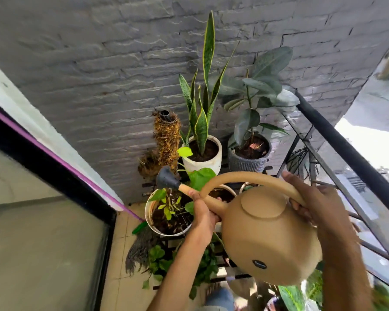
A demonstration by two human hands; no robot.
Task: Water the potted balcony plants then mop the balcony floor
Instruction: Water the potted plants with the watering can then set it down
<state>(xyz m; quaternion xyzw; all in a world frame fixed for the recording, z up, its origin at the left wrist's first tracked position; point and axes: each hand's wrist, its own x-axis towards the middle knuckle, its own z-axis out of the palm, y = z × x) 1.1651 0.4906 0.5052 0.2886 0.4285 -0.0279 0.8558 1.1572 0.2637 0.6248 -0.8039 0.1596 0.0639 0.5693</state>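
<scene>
- A tan watering can with a round body fills the lower centre, tilted so its spout points toward ten o'clock.
- The right hand, at three o'clock from the can's lid, is closed around the rear end of the arched handle.
- The left hand, at nine o'clock from the can, is wrapped around the spout near where it meets the body.
- The spout ends in a dark sprinkler head, which hangs just above a white pot holding small yellow-green leaves; droplets show beneath the head.
- At twelve o'clock from that pot stands a brown fibrous moss pole with a dark pipe at its top.
- Further back, against a grey brick wall, a snake plant with tall yellow-edged leaves stands in a white pot.
- At three o'clock from it, a broad-leaved rubber plant grows in a ribbed grey pot.
- The pots sit on a dark slatted plant stand; leafy green plants show on its lower level.
- At seven o'clock from the near white pot, a grey string mop head lies on the pale tiled floor, its purple handle running toward ten o'clock along a glass door.
- A black railing crosses the right side.
</scene>
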